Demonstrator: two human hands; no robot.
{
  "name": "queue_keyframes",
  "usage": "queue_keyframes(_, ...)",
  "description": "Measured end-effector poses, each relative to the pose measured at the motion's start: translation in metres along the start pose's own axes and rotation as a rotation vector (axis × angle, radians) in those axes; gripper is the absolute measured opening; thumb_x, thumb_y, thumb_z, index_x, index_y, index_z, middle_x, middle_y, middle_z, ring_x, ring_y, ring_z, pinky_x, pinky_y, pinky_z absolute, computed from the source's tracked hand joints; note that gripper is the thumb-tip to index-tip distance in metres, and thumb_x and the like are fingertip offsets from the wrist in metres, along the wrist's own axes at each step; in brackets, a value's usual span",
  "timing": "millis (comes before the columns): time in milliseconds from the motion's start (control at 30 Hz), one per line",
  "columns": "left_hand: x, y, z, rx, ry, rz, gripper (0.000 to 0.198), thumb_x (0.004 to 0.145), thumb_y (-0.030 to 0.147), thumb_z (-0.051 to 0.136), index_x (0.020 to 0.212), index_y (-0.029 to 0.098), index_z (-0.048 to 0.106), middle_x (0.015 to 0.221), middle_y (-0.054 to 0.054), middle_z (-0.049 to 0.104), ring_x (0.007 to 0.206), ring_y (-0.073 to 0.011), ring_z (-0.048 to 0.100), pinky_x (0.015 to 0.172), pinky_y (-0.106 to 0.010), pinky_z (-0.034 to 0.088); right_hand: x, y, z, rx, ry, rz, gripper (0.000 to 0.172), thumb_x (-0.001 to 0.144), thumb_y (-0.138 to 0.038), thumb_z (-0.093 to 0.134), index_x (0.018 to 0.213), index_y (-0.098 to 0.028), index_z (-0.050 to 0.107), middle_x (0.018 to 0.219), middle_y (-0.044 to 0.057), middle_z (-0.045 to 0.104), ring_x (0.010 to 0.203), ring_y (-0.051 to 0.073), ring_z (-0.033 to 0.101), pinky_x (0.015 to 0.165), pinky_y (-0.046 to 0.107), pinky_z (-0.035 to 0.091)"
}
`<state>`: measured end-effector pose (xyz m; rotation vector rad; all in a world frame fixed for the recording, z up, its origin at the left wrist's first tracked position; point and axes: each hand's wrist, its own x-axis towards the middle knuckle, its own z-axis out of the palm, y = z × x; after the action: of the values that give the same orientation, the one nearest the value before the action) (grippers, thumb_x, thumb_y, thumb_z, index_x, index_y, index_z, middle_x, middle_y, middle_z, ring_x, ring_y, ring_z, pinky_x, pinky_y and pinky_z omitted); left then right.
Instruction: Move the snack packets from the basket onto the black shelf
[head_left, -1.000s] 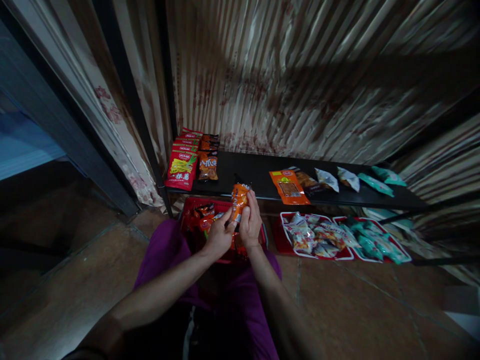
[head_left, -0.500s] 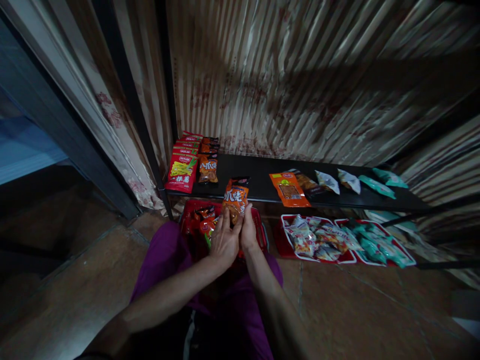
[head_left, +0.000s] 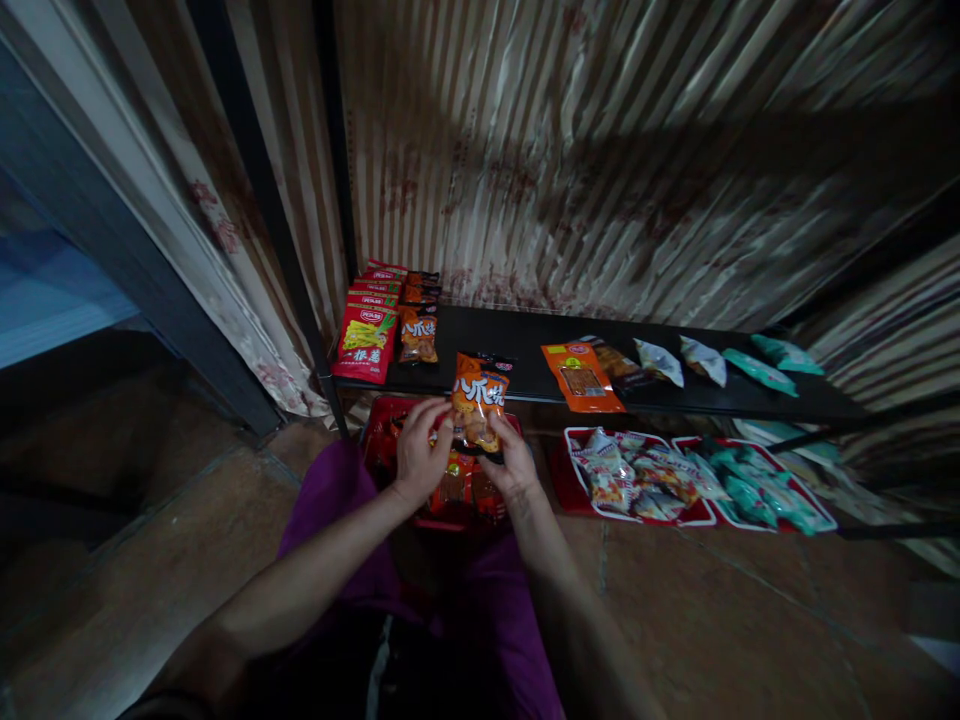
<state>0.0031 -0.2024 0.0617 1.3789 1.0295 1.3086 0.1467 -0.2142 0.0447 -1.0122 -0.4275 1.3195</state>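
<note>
Both hands hold one orange snack packet [head_left: 479,401] upright, its printed face towards me. My left hand [head_left: 418,456] pinches its left edge. My right hand [head_left: 516,462] grips its lower right corner. The packet hangs above a red basket [head_left: 390,415] full of more orange and red packets, just in front of a low black shelf [head_left: 517,350]. My purple-clad knees [head_left: 330,500] are below the basket.
On the shelf, red packets [head_left: 365,325] and orange packets [head_left: 417,330] stand in rows at the left; an orange pouch [head_left: 582,377] and silver and teal packets [head_left: 757,365] lie to the right. Two red trays [head_left: 694,516] of mixed packets sit on the tiled floor. Striped wallpaper is behind.
The packet has turned from edge-on to face me. My hands have spread apart to its two sides and dropped a little lower.
</note>
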Motion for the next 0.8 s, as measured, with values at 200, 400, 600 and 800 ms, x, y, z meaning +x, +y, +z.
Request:
queue_keyframes(200, 0.028, -0.005, 0.000, -0.321, -0.281, -0.567, 0.032, 0.075, 0.042, 0.069, 0.095, 0.018, 0.067, 0.098, -0.007, 0.069, 0.093, -0.0233, 0.063, 0.079, -0.039, 0.053, 0.000, 0.001, 0.001, -0.050, -0.031, 0.043, 0.037, 0.065, -0.048, 0.073, 0.092, -0.023, 0.068, 0.093, 0.002, 0.075, 0.088, 0.026, 0.070, 0.076, 0.038, 0.055)
queue_keyframes(400, 0.013, -0.025, 0.001, -0.407, -0.266, -0.523, 0.030, 0.067, 0.035, 0.077, 0.088, 0.015, 0.069, 0.093, -0.006, 0.070, 0.086, -0.0192, 0.064, 0.075, -0.033, 0.054, 0.007, -0.002, -0.009, -0.139, 0.019, 0.077, 0.041, 0.064, -0.049, 0.076, 0.097, -0.025, 0.068, 0.095, 0.001, 0.075, 0.086, 0.022, 0.069, 0.072, 0.034, 0.053)
queue_keyframes(600, 0.018, -0.042, 0.001, -0.312, -0.100, -0.436, 0.017, 0.073, 0.028, 0.070, 0.085, 0.016, 0.067, 0.085, -0.003, 0.071, 0.075, -0.0155, 0.064, 0.067, -0.027, 0.053, -0.003, -0.005, -0.002, -0.189, -0.053, 0.075, 0.048, 0.056, -0.035, 0.084, 0.100, -0.032, 0.066, 0.101, -0.003, 0.073, 0.094, 0.020, 0.066, 0.080, 0.034, 0.051)
queue_keyframes(800, 0.017, -0.060, -0.001, -0.192, -0.023, -0.321, 0.018, 0.075, 0.021, 0.066, 0.093, 0.016, 0.065, 0.094, -0.006, 0.071, 0.087, -0.0182, 0.066, 0.082, -0.031, 0.051, 0.002, -0.001, -0.003, -0.295, -0.236, 0.040, 0.061, 0.057, -0.026, 0.084, 0.113, -0.035, 0.060, 0.116, -0.004, 0.068, 0.108, 0.019, 0.061, 0.099, 0.037, 0.043)
